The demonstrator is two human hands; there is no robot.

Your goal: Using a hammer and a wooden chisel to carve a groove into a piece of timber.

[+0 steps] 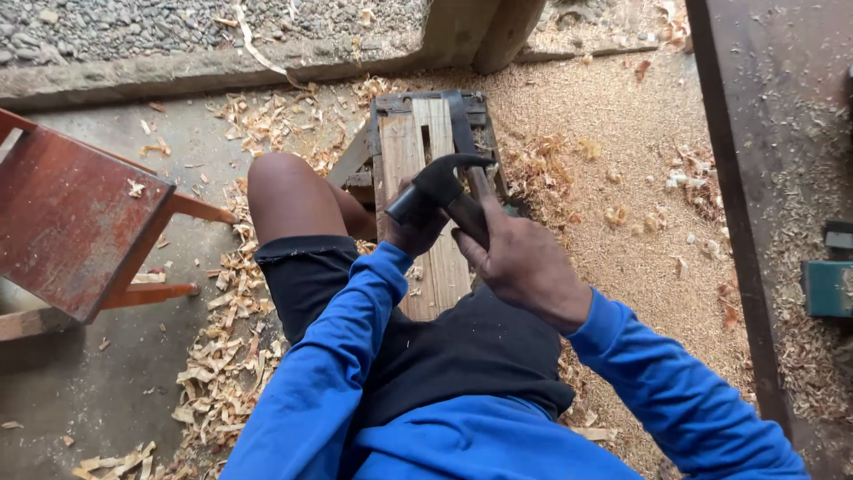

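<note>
A claw hammer (442, 180) sits raised just above a small wooden stool (426, 151), its dark head over the pale slats of the seat. The right hand (520, 262) has its fingers wrapped tight around the handle. The left hand (416, 227) rests on the slats beneath the hammer head, fingers curled, though whether they pinch a nail I cannot tell. The stool looks assembled, with hammering on its seat under way. Wood shavings (218, 356) and sawdust cover the floor, a reddish wooden chair (75, 222) stands to the left, and a dark workbench surface (782, 133) runs along the right.
</note>
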